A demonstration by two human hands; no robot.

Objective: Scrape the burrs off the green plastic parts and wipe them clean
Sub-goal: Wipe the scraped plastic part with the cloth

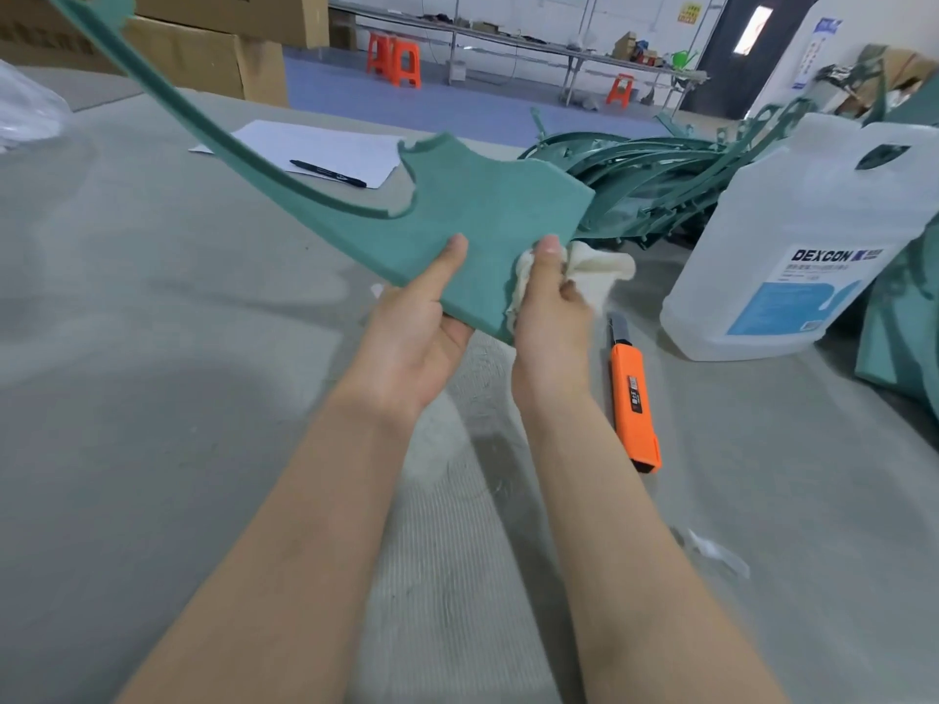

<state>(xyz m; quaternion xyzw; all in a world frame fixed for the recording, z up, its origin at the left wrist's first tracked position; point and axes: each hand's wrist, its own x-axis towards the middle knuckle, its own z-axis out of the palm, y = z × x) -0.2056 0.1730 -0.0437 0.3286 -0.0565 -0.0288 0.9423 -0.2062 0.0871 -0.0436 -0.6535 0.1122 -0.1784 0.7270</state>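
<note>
A long curved green plastic part is held up over the grey table, its thin arm running off to the upper left. My left hand grips its wide end from below, thumb on top. My right hand pinches a white cloth against the part's right edge, thumb on top of the cloth. An orange utility knife lies on the table just right of my right wrist.
A pile of green plastic parts lies at the back right, and more green parts sit at the right edge. A big clear DEXCON jug stands by them. Paper with a black pen lies beyond the part. Cardboard boxes stand far left.
</note>
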